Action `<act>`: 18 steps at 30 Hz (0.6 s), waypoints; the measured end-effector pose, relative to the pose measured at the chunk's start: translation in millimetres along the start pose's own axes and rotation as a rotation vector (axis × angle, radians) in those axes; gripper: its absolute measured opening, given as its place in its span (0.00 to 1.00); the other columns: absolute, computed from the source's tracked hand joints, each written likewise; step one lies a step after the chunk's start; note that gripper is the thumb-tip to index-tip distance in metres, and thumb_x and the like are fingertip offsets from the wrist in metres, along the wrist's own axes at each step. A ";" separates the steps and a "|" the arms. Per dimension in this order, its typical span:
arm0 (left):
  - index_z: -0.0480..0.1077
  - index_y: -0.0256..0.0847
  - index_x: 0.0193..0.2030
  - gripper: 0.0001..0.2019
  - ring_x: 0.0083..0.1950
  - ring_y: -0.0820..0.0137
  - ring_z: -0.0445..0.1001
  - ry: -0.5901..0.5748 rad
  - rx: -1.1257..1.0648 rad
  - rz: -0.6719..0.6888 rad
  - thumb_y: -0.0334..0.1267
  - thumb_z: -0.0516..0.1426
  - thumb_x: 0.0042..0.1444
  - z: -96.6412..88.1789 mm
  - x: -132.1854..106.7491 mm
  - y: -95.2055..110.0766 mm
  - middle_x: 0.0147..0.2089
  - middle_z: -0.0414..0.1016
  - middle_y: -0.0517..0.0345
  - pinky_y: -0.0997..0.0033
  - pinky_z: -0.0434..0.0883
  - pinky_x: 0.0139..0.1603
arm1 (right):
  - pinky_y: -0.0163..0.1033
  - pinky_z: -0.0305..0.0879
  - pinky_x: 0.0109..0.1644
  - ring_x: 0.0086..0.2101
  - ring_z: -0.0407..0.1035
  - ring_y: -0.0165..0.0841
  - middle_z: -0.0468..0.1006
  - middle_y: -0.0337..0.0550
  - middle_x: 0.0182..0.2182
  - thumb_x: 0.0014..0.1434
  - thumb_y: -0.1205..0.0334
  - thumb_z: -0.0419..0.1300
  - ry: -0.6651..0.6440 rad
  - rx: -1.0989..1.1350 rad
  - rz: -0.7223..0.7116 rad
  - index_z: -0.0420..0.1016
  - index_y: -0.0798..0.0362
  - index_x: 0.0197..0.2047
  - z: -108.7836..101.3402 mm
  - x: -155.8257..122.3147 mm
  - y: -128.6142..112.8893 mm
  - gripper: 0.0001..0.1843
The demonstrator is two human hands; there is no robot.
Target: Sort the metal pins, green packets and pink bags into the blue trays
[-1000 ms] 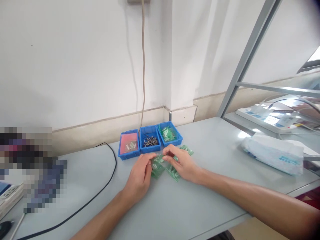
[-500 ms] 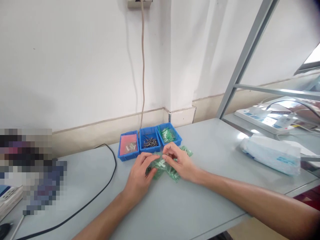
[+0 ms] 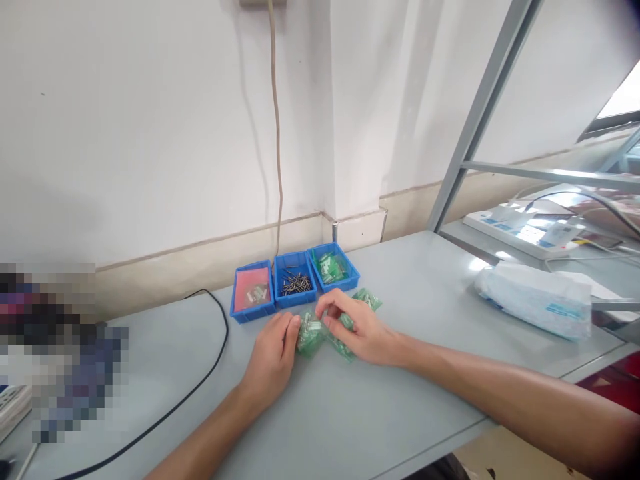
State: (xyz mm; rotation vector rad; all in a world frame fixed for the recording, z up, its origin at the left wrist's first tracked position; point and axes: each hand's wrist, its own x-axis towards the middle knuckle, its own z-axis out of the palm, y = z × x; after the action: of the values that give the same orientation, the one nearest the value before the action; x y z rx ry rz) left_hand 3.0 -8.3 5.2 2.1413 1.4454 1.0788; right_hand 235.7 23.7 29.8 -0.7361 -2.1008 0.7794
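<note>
Three small blue bins stand in a row near the wall: the left bin [image 3: 252, 293] has a pink liner and a few pale parts, the middle bin [image 3: 294, 284] holds dark screws, the right bin [image 3: 332, 267] holds green pieces. In front of them lies a heap of small green plastic bags [image 3: 311, 333]. My left hand [image 3: 273, 357] rests on the table with its fingertips pinching one bag's left end. My right hand [image 3: 355, 327] curls over the heap and pinches the same bag from the right.
A black cable [image 3: 200, 380] curves across the grey table [image 3: 350, 413] on the left. A white plastic-wrapped package [image 3: 535, 300] lies at the right. A grey metal frame post [image 3: 480, 113] rises behind it, with a white device [image 3: 525, 230] on the neighbouring surface.
Both hands have drawn a little closer together over the green bags, and the left fingers now close on one bag. The view has shifted slightly left.
</note>
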 end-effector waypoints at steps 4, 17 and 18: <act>0.63 0.43 0.32 0.23 0.33 0.66 0.66 -0.006 0.002 0.025 0.49 0.44 0.80 -1.1 1.1 2.1 0.30 0.65 0.61 0.67 0.63 0.37 | 0.41 0.72 0.45 0.40 0.71 0.36 0.78 0.44 0.46 0.67 0.74 0.57 -0.047 -0.080 -0.133 0.75 0.46 0.54 -0.4 1.1 2.5 0.17; 0.76 0.43 0.54 0.12 0.55 0.57 0.73 -0.109 0.127 0.189 0.40 0.51 0.78 -0.4 0.8 7.8 0.54 0.76 0.48 0.53 0.70 0.59 | 0.42 0.70 0.40 0.33 0.72 0.38 0.77 0.41 0.35 0.74 0.49 0.60 0.567 -0.249 0.105 0.71 0.48 0.56 -35.0 19.1 32.3 0.14; 0.76 0.44 0.55 0.10 0.58 0.56 0.72 -0.122 0.163 0.211 0.40 0.54 0.77 0.7 0.3 7.1 0.58 0.75 0.47 0.51 0.70 0.60 | 0.43 0.70 0.41 0.34 0.72 0.38 0.77 0.41 0.35 0.73 0.49 0.61 0.633 -0.290 0.121 0.71 0.47 0.57 -42.8 22.3 36.3 0.15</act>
State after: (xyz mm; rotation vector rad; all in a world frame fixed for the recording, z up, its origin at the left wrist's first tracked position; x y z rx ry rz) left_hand 8.1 -11.0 9.4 2.4735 1.3154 0.9068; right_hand 266.9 75.1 35.9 -1.1065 -1.6078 0.2431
